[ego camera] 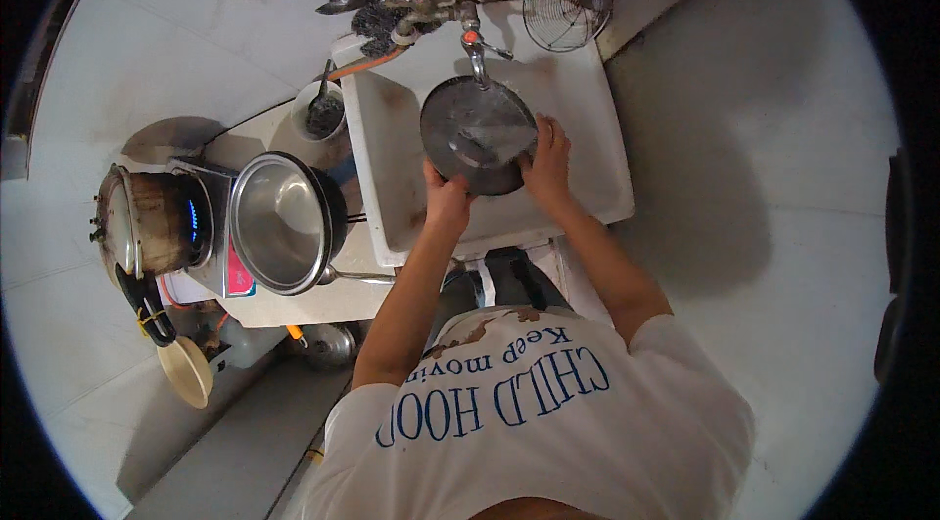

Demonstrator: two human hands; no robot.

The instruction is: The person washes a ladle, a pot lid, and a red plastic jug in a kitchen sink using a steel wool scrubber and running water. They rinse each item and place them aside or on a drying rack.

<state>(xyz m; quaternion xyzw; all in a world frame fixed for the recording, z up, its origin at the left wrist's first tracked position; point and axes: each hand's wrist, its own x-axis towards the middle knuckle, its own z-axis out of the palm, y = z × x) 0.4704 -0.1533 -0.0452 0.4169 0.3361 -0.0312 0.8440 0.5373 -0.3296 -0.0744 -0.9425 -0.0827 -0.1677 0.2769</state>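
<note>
A round dark metal pan or lid [470,134] is held between my two hands under the tap [479,65], over the white sink [602,153]. Water seems to run onto its wet surface. My left hand [448,200] grips its lower left edge with the thumb on top. On its right edge lies my right hand [547,160], fingers along the rim. The underside of the round piece and the fingertips beneath it are hidden.
Left of the sink stand a steel bowl or pot [279,222] and a white cup [297,112] with a utensil. Farther left, a pressure cooker [139,222] sits over a blue flame. Wire strainers [567,2] and a ladle [349,0] hang behind the sink.
</note>
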